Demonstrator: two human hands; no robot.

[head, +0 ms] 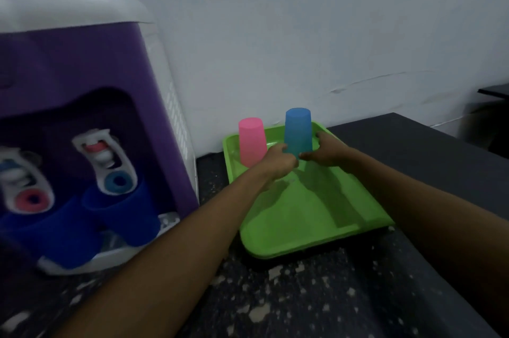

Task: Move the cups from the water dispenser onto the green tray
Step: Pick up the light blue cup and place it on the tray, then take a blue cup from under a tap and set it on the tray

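Fingers (281,148) of both hands gripping light blue cup (298,131), inverted.
Pink cup (252,141) standing inverted just beside it, near green tray's (316,216) far-left corner; two dark blue cups (121,216) sitting under dispenser (82,62) taps.

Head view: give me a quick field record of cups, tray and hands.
on tray: pink cup and light blue cup, both upside down
at dispenser: two dark blue cups under the taps
left hand: gripping light blue cup
right hand: gripping light blue cup
green tray: near half bare
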